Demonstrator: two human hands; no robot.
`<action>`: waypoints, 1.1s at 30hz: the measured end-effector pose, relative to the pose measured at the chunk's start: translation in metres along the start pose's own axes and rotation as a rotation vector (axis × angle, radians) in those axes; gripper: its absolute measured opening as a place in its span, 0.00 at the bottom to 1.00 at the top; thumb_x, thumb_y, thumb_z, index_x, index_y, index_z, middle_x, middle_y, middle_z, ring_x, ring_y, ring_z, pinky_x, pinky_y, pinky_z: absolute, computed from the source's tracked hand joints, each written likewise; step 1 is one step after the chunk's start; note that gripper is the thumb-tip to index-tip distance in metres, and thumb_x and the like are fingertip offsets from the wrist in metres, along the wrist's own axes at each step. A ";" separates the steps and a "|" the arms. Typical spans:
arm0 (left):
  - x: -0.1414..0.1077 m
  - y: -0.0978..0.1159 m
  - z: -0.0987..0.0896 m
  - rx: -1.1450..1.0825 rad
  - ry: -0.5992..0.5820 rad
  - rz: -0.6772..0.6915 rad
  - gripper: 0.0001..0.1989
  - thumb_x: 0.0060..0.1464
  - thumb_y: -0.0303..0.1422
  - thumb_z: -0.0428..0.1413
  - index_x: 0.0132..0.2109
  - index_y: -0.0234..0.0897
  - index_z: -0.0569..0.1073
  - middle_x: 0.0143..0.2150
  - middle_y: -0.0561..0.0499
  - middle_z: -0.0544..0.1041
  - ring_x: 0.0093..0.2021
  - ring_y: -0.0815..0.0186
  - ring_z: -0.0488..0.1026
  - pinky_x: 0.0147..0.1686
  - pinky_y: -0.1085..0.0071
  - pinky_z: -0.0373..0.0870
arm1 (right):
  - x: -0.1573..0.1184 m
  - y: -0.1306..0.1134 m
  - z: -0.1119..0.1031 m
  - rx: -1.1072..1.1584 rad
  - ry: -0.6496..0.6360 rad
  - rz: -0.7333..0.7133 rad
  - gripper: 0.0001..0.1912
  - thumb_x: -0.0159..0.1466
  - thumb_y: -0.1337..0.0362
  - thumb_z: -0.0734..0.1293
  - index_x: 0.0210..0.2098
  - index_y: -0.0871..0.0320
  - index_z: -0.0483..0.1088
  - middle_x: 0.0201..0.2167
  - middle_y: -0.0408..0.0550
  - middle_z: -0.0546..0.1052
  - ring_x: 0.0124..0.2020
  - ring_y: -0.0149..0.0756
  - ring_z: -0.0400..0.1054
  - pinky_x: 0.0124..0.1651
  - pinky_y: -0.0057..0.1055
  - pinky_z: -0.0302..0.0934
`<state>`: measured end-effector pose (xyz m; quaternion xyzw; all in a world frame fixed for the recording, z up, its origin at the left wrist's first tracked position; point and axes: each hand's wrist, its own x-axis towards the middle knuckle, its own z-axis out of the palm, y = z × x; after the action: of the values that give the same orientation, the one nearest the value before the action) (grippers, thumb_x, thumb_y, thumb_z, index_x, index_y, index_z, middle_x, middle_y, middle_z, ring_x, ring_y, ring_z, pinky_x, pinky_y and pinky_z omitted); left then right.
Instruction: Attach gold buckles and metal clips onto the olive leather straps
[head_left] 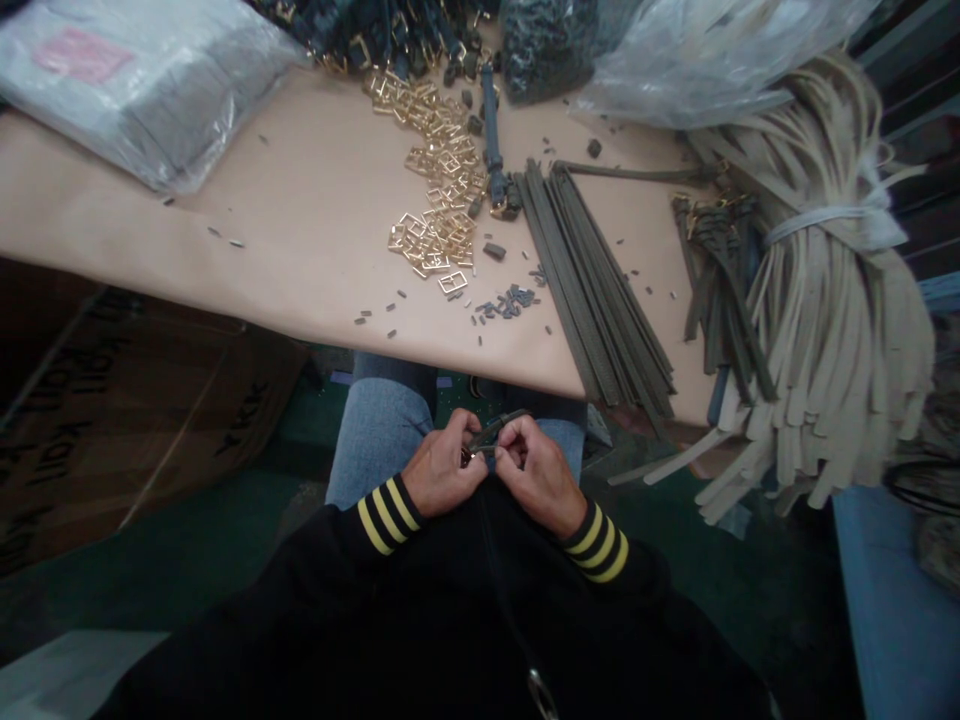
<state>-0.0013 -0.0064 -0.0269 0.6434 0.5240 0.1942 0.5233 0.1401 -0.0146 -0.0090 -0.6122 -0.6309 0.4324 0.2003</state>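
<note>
Left hand (pixel 442 465) and right hand (pixel 541 475) set close together over the lap, just off the front edge of the table (pixel 315 180), their fingertips closed on a short dark strap (pixel 491 432). One strap end projects beyond the right fingers; a glint of metal shows at the left fingers, too covered to identify. Sound practice, as judged from this grip: the left hand steadies the piece while the right pinches close to the work, with the strap flat and untwisted, and any fold even at its edges. Bringing the metal part out from beneath the fingers would let its alignment be checked.

On the surface, gold buckles (pixel 435 225) run from the far edge toward the front, with small dark pieces (pixel 510 302) near the front edge. Olive strips (pixel 592 290) lie to their right, overhanging that edge; a tied tan bundle (pixel 840 300) spills over the right-hand front corner. Supplies thus lie within easy reach.
</note>
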 end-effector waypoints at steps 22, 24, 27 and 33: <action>-0.001 -0.004 0.000 -0.111 -0.020 0.022 0.07 0.49 0.32 0.46 0.28 0.34 0.64 0.18 0.59 0.58 0.19 0.75 0.55 0.19 0.78 0.52 | 0.001 -0.010 -0.039 -0.290 0.034 -0.355 0.06 0.58 0.70 0.58 0.34 0.59 0.65 0.32 0.50 0.70 0.35 0.37 0.64 0.38 0.33 0.60; -0.001 -0.003 -0.002 -0.138 -0.052 0.031 0.07 0.50 0.33 0.46 0.28 0.34 0.64 0.18 0.59 0.57 0.19 0.75 0.54 0.19 0.79 0.51 | 0.002 -0.003 -0.048 -0.395 0.015 -0.408 0.10 0.58 0.68 0.60 0.41 0.60 0.64 0.39 0.54 0.70 0.43 0.42 0.62 0.45 0.39 0.58; -0.002 -0.002 -0.005 -0.157 -0.080 0.043 0.08 0.50 0.33 0.45 0.28 0.34 0.64 0.18 0.59 0.57 0.19 0.75 0.54 0.19 0.79 0.51 | 0.004 0.011 -0.053 -0.486 -0.133 -0.373 0.17 0.56 0.65 0.63 0.45 0.61 0.63 0.42 0.57 0.70 0.44 0.45 0.62 0.45 0.43 0.58; -0.002 -0.003 -0.005 -0.143 -0.112 0.035 0.08 0.50 0.33 0.45 0.29 0.33 0.64 0.19 0.59 0.57 0.20 0.74 0.54 0.20 0.78 0.52 | 0.003 0.015 -0.047 -0.389 -0.340 -0.235 0.05 0.58 0.65 0.63 0.32 0.60 0.67 0.26 0.48 0.72 0.28 0.36 0.67 0.31 0.30 0.59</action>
<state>-0.0075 -0.0058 -0.0267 0.6233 0.4671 0.2041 0.5930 0.1853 0.0006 0.0045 -0.4803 -0.7934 0.3734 0.0190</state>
